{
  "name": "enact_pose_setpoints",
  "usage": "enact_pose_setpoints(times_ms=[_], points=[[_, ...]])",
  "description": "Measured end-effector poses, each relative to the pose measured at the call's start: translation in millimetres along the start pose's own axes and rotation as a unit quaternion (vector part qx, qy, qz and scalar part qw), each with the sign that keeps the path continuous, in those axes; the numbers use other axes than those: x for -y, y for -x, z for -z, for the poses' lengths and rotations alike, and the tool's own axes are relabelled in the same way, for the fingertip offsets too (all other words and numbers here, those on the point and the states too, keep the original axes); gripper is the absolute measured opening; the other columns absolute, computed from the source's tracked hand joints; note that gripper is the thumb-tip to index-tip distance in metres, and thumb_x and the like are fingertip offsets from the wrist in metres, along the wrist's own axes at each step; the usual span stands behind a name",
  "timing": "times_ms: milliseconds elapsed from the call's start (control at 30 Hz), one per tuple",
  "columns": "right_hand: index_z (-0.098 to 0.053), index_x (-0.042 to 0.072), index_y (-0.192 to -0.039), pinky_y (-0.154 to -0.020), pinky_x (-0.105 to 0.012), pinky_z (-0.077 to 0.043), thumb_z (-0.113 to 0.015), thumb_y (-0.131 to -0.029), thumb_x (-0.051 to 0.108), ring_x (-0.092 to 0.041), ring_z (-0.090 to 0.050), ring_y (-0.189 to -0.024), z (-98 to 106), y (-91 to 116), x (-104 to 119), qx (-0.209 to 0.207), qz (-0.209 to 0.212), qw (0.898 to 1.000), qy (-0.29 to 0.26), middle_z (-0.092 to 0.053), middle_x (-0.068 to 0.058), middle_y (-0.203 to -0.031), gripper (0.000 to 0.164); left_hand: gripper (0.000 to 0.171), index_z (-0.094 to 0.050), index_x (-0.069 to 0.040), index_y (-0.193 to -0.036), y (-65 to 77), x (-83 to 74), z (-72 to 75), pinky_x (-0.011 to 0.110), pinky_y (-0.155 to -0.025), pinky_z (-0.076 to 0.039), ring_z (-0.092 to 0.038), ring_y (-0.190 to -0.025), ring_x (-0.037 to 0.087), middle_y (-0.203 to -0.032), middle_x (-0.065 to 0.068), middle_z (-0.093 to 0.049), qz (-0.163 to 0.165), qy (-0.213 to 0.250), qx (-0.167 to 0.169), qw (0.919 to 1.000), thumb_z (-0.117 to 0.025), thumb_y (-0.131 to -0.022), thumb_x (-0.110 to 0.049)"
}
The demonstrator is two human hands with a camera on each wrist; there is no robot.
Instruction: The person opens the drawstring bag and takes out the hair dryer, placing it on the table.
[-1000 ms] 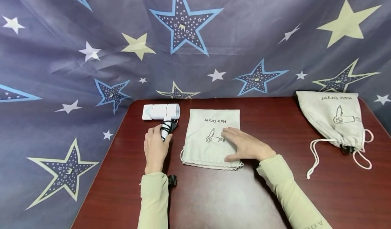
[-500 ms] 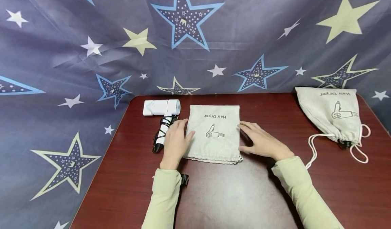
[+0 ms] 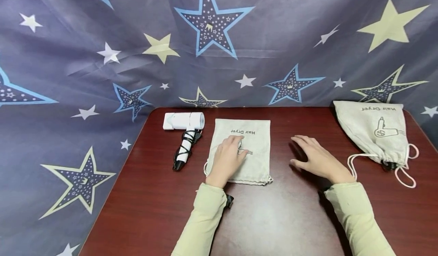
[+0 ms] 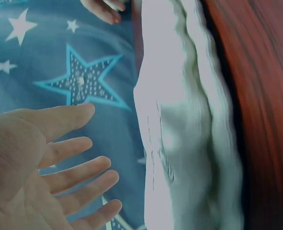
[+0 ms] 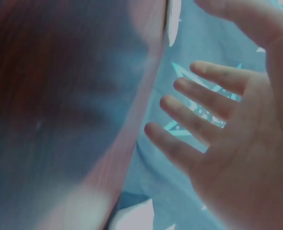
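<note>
Dryer, white with its cord wound round the handle, lay at the far left of the table, untouched. Just beside it to the right lay the flat bag printed "Hair Dryer". My left hand lay over its left half, fingers straight and loosely spread, pinching nothing. My right hand was over bare wood right of that bag, fingers also spread and holding nothing. Farthest right sat a full bag, its cord trailing loose
</note>
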State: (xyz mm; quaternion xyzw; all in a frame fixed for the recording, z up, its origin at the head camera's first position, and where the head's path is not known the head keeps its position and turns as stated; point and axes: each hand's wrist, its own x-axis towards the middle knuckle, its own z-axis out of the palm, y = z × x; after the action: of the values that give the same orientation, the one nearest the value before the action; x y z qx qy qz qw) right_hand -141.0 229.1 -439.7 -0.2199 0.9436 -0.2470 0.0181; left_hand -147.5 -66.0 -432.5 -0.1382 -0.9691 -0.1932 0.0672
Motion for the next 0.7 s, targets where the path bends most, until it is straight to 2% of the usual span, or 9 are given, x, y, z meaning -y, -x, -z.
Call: enact_pose_setpoints(times_ms=[233, 500, 600, 700], points=[[-0.043, 0.0, -0.144, -0.104, -0.06, -0.037, -0.076, -0.085, 0.028, -0.042, -0.04, -0.131, 6.9, 7.1, -10.8, -0.014, -0.013, 1.0, 0.002, -0.046, -0.024, -0.142, 0.072, 0.047, -0.058, -0.015, -0.136, -5.6, -20.8, -10.9, 0.041, -0.097, -0.048, -0.059, -0.119, 0.025, -0.132, 0.006, -0.061, -0.016, -0.015, 0.028, 0.9994, -0.067, -0.094, -0.034], [-0.043, -0.001, -0.143, -0.104, -0.06, -0.037, -0.075, -0.087, 0.028, -0.043, -0.04, -0.131, 15.8, 18.7, -20.4, -0.018, -0.024, 1.0, 0.005, -0.045, -0.024, -0.142, 0.071, 0.049, -0.058, -0.014, -0.136, -4.7, -22.3, -20.9, 0.044, -0.107, -0.042, -0.049, -0.132, 0.026, -0.142, 0.008, -0.054, 0.005, -0.05, 0.127, 0.9906, -0.065, -0.095, -0.039], [-0.044, -0.002, -0.142, -0.103, -0.061, -0.037, -0.075, -0.087, 0.027, -0.043, -0.04, -0.13, 19.7, 25.3, -24.1, -0.023, -0.026, 0.999, 0.006, -0.046, -0.025, -0.141, 0.07, 0.049, -0.059, -0.013, -0.134, -2.4, -20.2, -24.4, 0.047, -0.108, -0.04, -0.045, -0.135, 0.027, -0.144, 0.009, -0.051, 0.013, -0.058, 0.138, 0.9886, -0.066, -0.094, -0.04], [-0.044, -0.002, -0.142, -0.102, -0.061, -0.037, -0.075, -0.087, 0.025, -0.044, -0.041, -0.129, 23.5, 31.8, -28.3, -0.032, -0.027, 0.999, 0.007, -0.046, -0.026, -0.14, 0.069, 0.048, -0.06, -0.013, -0.132, -1.2, -17.2, -25.4, 0.049, -0.109, -0.039, -0.044, -0.136, 0.029, -0.145, 0.01, -0.051, 0.016, -0.055, 0.129, 0.99, -0.067, -0.093, -0.04]])
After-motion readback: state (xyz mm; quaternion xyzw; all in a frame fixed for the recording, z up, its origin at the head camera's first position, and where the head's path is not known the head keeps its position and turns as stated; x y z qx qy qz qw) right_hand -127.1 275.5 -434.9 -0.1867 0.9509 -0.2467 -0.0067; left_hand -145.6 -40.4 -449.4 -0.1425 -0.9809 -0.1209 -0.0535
